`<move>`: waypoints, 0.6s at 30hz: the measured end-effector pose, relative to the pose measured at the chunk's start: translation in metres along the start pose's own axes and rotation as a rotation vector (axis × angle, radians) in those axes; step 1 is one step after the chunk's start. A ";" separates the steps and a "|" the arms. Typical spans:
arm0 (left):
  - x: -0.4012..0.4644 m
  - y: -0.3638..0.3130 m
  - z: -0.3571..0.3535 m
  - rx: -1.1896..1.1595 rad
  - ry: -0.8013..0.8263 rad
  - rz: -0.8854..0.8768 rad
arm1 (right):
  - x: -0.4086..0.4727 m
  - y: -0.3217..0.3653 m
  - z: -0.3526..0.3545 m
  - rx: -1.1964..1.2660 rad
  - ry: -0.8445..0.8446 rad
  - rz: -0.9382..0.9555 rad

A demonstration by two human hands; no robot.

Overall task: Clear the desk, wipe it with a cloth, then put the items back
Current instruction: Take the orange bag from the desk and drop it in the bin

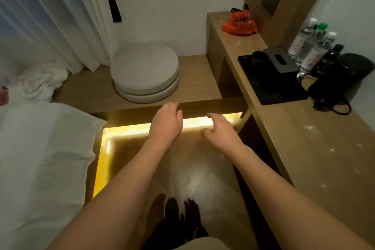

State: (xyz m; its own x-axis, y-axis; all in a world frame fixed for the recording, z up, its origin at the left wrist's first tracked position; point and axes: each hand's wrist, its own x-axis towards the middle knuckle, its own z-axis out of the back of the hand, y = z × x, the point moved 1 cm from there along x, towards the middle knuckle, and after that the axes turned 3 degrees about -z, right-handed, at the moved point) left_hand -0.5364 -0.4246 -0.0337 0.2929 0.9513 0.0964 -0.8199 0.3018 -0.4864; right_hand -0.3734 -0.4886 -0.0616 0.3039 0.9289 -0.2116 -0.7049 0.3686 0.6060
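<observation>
We record two bare forearms entering from the lower edge of the head view, with no sleeve visible on either as far as the frame shows. The left hand and right hand are bare: no gloves, rings, watch or wristband visible. At the bottom centre we note a pale garment edge. Below, the feet appear dark; footwear cannot be determined.

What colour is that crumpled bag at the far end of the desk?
Orange-red with black handles; the bag shows best in the head view.
</observation>
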 end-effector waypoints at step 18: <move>0.339 0.079 -0.005 -0.033 0.066 -0.109 | 0.288 0.099 0.016 0.071 -0.051 -0.103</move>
State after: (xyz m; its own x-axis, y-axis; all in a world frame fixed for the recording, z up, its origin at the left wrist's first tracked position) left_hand -0.4992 -0.0789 -0.0435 0.4124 0.9062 0.0936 -0.7648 0.4002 -0.5048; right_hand -0.3456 -0.1848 -0.0499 0.4058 0.8825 -0.2378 -0.6214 0.4572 0.6363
